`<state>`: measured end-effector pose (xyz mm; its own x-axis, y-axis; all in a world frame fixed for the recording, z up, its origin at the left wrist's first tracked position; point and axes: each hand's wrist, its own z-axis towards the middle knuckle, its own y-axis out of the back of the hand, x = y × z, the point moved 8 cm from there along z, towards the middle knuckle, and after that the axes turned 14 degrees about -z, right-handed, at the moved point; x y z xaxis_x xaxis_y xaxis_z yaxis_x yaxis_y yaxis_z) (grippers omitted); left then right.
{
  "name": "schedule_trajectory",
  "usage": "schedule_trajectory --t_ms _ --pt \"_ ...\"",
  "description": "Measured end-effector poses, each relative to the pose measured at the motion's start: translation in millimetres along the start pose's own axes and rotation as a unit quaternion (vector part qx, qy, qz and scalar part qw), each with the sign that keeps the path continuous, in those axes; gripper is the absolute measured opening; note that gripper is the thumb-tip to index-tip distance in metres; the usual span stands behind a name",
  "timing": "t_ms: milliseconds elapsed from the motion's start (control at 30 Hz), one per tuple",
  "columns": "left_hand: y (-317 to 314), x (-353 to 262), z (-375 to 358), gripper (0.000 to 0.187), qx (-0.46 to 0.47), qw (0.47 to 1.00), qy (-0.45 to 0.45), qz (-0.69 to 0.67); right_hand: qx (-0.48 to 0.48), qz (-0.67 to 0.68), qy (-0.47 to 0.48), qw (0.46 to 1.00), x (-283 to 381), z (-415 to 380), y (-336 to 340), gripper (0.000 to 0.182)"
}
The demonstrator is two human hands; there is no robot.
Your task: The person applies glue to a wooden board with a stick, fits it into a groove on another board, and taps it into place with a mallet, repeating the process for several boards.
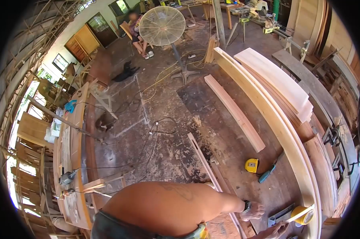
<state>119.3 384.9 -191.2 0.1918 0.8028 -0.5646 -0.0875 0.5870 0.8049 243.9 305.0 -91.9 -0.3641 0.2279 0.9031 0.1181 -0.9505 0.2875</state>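
My left hand [253,211], with a dark watch on its wrist, is low over the table beside a long narrow wood strip [206,159]. Its fingers look curled, and what they hold, if anything, is hidden. My right hand [276,231], at the bottom edge, pinches the near end of a flat pale stick [295,217]. The stick lies across a round yellow tub or roll [306,217], whose kind I cannot make out. Between the two hands and the tub is a dark, straight-edged tool [281,215], partly hidden.
A yellow tape measure [251,165] and a blue-handled tool [267,173] lie ahead. Long boards [275,109] run along the right, with another plank [235,113] nearer the middle. A pedestal fan [162,26] stands beyond, near a seated person [137,34]. Cords cross the floor.
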Motion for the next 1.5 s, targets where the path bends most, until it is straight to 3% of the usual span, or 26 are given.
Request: schedule_trajectory --t_ms 33,300,367,533,633,733,800,867,1000,1100,1167,1300,1500 --pt "-3 2 0 0.052 0.005 1.000 -0.001 -0.008 -0.010 -0.020 -0.056 0.998 28 -7 -5 0.027" --pt "1 1 -3 0.052 -0.047 0.999 -0.010 0.000 -0.018 -0.057 -0.057 0.997 -35 7 -18 0.038" --pt "-2 1 -3 0.052 -0.044 0.999 -0.008 -0.007 0.023 -0.104 -0.038 0.994 -53 16 -34 0.047" --pt "-4 2 0 0.052 -0.059 0.998 -0.025 0.000 0.061 -0.080 -0.130 0.986 -70 19 -71 0.047" --pt "-5 2 0 0.052 -0.042 0.999 -0.015 -0.002 0.032 -0.088 -0.066 0.993 -43 23 -83 0.048" --pt "4 0 -3 0.053 -0.047 0.999 -0.022 0.010 0.076 -0.082 -0.101 0.989 -17 26 -79 0.047" --pt "-5 3 0 0.054 0.006 1.000 -0.006 0.003 0.082 -0.102 -0.076 0.989 0 32 -66 0.046" --pt "-3 2 -3 0.054 -0.026 0.999 -0.021 0.009 0.070 -0.146 -0.023 0.986 4 40 -49 0.048" --pt "-2 2 -2 0.051 -0.037 0.999 -0.021 -0.007 0.082 -0.141 -0.027 0.986 -40 48 -30 0.049" --pt "-4 4 0 0.049 -0.048 0.999 -0.016 -0.017 0.029 -0.051 0.012 0.998 -63 46 -25 0.039" --pt "-7 4 0 0.049 -0.054 0.998 -0.014 -0.020 0.081 -0.130 -0.080 0.985 -96 42 -33 0.048" --pt "-5 3 -1 0.049 -0.070 0.997 -0.028 0.002 0.101 -0.041 -0.090 0.990 -52 17 -73 0.035" --pt "-6 3 -3 0.051 -0.079 0.996 -0.038 0.031 0.155 -0.028 -0.125 0.980 -50 11 -110 0.038"
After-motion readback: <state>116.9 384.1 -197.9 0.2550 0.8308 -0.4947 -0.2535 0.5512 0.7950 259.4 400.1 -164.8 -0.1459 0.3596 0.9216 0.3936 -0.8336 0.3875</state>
